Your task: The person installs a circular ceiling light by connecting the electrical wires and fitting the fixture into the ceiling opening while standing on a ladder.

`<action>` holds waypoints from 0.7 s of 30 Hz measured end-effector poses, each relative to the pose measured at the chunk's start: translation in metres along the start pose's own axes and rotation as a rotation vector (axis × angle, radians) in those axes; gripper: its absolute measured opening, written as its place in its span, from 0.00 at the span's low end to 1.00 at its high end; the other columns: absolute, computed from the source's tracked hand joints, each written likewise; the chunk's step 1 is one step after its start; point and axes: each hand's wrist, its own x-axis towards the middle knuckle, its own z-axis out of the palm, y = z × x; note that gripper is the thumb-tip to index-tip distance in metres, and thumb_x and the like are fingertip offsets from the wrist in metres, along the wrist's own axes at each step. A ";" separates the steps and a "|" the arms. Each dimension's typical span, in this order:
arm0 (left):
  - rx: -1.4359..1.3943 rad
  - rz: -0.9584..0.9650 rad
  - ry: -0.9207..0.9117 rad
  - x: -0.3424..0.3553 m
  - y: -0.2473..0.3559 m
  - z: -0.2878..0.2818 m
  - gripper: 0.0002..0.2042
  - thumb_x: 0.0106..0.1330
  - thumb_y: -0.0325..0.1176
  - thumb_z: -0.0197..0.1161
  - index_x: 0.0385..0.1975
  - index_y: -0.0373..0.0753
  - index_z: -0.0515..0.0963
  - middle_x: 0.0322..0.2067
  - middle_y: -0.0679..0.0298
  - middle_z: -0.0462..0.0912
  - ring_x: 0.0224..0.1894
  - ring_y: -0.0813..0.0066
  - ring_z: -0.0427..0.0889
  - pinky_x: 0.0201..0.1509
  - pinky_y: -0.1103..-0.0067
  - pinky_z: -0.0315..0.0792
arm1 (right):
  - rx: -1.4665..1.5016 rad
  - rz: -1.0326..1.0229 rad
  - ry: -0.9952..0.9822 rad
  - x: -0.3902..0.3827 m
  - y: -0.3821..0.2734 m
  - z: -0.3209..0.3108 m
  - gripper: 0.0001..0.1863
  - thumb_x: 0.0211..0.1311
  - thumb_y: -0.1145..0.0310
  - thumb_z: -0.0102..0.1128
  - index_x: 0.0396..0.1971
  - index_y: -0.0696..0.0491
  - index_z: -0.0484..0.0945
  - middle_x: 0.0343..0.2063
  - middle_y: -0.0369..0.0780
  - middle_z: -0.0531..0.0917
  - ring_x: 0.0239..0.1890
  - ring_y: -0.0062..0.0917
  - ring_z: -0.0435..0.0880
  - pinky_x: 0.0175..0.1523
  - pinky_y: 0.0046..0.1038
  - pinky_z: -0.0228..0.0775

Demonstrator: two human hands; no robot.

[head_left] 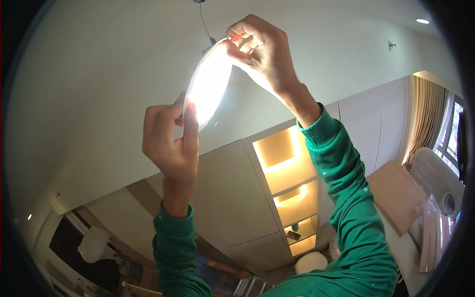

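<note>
Overhead, a glowing round, flat lamp (211, 78) is tilted nearly edge-on below the white ceiling. My left hand (169, 141) grips its lower left edge, fingers bent around the rim. At the upper right edge my right hand (260, 57) pinches the rim, with the other fingers curled. A grey cable (203, 19) hangs from the ceiling to a small dark connector (212, 41) just behind the lamp; whether the two are joined I cannot tell.
Pale cabinets (213, 203) with lit shelves (277, 151) stand below the ceiling. At right are a curtained window (425, 111) and leaning panels (396, 193). A person in blue (205, 267) is low behind my arms, near metal rungs (247, 284). A white lamp (94, 242) sits lower left.
</note>
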 end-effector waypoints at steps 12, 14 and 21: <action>0.006 -0.081 0.032 0.008 -0.001 0.002 0.04 0.63 0.22 0.69 0.29 0.35 0.79 0.23 0.68 0.73 0.24 0.79 0.71 0.27 0.80 0.65 | 0.199 0.065 0.184 -0.023 -0.008 0.029 0.08 0.58 0.79 0.67 0.37 0.55 0.80 0.37 0.37 0.86 0.41 0.24 0.87 0.36 0.25 0.80; 0.011 -0.070 0.042 0.009 -0.003 0.002 0.04 0.63 0.22 0.69 0.30 0.35 0.80 0.24 0.68 0.74 0.24 0.79 0.71 0.27 0.80 0.66 | 0.432 0.294 0.192 -0.027 -0.013 0.022 0.08 0.63 0.77 0.64 0.41 0.58 0.80 0.42 0.41 0.86 0.45 0.27 0.87 0.44 0.27 0.80; -0.003 -0.102 0.066 0.008 -0.008 0.001 0.03 0.63 0.23 0.69 0.32 0.35 0.81 0.26 0.68 0.77 0.25 0.80 0.72 0.30 0.81 0.67 | 0.547 0.416 0.231 -0.035 -0.016 0.022 0.18 0.64 0.67 0.69 0.48 0.63 0.80 0.44 0.48 0.86 0.45 0.30 0.87 0.51 0.31 0.81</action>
